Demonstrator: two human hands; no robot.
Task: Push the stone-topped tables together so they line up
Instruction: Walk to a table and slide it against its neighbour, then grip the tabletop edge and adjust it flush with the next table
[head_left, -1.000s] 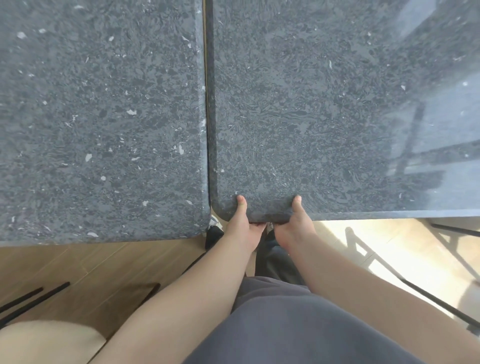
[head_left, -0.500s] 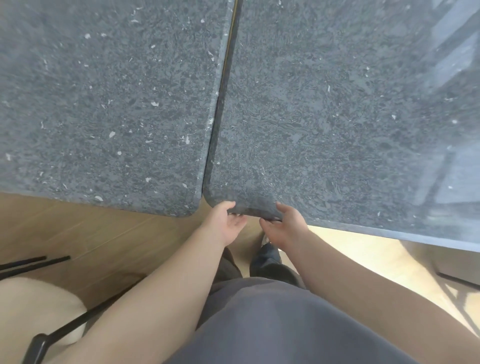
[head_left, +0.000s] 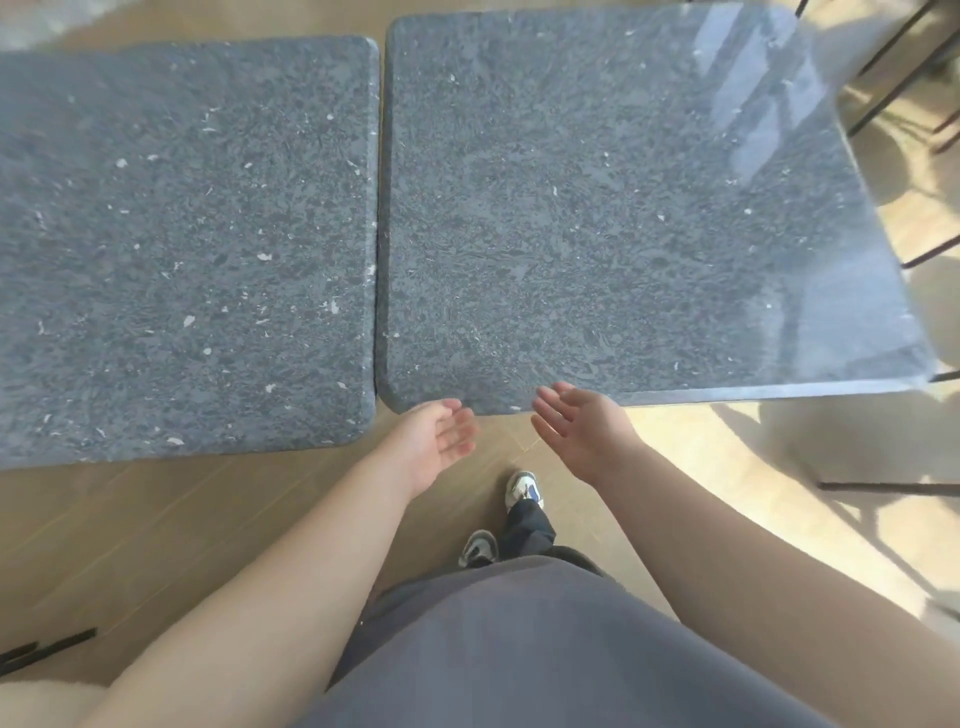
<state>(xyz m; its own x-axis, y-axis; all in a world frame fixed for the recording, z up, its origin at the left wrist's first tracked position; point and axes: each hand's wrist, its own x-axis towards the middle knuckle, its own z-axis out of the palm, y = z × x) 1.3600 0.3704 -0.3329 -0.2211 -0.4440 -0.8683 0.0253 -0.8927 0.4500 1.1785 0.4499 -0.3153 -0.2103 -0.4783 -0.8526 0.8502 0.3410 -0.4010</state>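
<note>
Two dark grey speckled stone-topped tables stand side by side with a thin gap between them. The left table (head_left: 182, 249) has its near edge closer to me than the right table (head_left: 623, 218), whose top sits a little further away. My left hand (head_left: 434, 441) hovers open, palm turned inward, just below the right table's near left corner. My right hand (head_left: 582, 431) is open too, palm facing left, fingertips just over that table's near edge. Neither hand holds anything.
Wooden floor (head_left: 156, 545) lies under the tables. My feet in sneakers (head_left: 524, 488) stand close to the right table. Thin black chair legs (head_left: 893, 78) rise at the far right, and more black bars (head_left: 883, 487) lie near the right edge.
Both hands have let go of the right table's near edge and opened. The view has pulled back, so both table tops show nearly whole.
</note>
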